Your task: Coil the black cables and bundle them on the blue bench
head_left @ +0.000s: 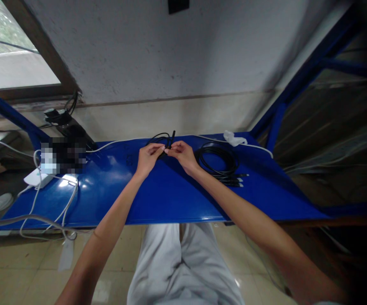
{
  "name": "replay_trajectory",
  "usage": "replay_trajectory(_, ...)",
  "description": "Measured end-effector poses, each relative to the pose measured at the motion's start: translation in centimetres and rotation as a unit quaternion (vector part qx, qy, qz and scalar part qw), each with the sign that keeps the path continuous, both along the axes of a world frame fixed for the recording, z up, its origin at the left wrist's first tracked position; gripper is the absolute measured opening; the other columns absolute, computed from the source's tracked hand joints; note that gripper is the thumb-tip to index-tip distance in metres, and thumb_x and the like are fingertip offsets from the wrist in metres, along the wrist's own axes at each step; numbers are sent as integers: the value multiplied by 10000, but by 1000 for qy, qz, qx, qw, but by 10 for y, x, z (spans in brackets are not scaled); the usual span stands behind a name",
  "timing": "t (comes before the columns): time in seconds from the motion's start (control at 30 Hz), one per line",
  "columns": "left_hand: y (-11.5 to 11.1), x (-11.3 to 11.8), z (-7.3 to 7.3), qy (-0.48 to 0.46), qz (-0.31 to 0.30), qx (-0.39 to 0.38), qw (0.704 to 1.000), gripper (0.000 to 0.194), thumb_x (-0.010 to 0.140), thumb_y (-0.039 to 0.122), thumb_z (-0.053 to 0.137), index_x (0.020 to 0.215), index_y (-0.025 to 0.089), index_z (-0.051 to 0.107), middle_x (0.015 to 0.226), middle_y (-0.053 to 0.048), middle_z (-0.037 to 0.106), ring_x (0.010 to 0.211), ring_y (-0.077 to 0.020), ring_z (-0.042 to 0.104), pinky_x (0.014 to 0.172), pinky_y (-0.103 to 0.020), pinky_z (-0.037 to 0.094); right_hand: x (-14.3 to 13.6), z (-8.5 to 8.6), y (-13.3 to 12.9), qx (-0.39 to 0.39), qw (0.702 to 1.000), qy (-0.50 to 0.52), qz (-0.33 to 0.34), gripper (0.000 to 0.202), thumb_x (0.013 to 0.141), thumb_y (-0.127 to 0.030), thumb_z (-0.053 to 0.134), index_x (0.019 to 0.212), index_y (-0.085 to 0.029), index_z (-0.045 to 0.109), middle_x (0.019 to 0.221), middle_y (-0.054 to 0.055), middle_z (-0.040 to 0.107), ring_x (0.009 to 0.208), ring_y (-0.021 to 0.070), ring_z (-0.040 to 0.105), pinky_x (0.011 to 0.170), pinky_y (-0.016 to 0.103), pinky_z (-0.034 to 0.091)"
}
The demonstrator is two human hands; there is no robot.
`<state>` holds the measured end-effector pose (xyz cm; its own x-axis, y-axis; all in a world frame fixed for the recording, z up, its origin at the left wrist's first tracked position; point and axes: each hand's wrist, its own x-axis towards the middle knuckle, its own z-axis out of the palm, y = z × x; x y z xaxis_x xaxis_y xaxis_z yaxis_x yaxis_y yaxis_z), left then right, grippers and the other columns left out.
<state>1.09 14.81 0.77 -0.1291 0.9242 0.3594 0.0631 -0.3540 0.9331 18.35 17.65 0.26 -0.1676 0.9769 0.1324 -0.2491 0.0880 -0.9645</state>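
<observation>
A thin black cable [160, 136] is looped just behind and between my two hands, over the blue table [167, 199]. My left hand [149, 158] pinches it with thumb and fingertips. Close against it, my right hand [184, 156] also pinches the cable, the two thumbs nearly touching. A black connector end [173, 134] sticks up between the hands. To the right of my right hand lies a coiled black cable bundle [219, 161], its several plug ends [236, 181] pointing right near my forearm.
White wires [72, 199] and a white power strip [40, 178] are at the table's left, beside a dark bottle-like object [72, 127]. Crumpled white plastic [234, 139] lies at the back right. Blue frame bars [275, 125] rise at both sides, with a wall behind.
</observation>
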Motion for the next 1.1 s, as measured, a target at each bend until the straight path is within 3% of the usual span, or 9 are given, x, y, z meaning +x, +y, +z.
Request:
replay_trajectory(0.27,-3,0,7,-4,8,3,1000,268,855,401,887,1012,193,823,991,-75,824,862,-198,765,840,-332,602,0,-1,0,-19,999,22,27,601,586,-490,1037,950,-229,636,841,-9,743,757,155,698,796,331,583)
replay_trajectory(0.5,1,-3,2,11,-3,-1,1000,277,851,410,878,1011,194,814,972,-76,820,838,-200,763,815,-340,607,0,-1,-1,0,999,7,35,577,606,-538,1018,925,-236,644,799,-17,721,746,161,691,786,340,581)
replay_trajectory(1.1,0,-1,1,33,29,19,999,241,870,392,858,1006,199,805,986,-79,816,869,-211,772,841,-361,615,0,0,-3,37,998,3,53,361,714,-511,950,894,-242,791,816,-8,709,753,151,656,818,355,601)
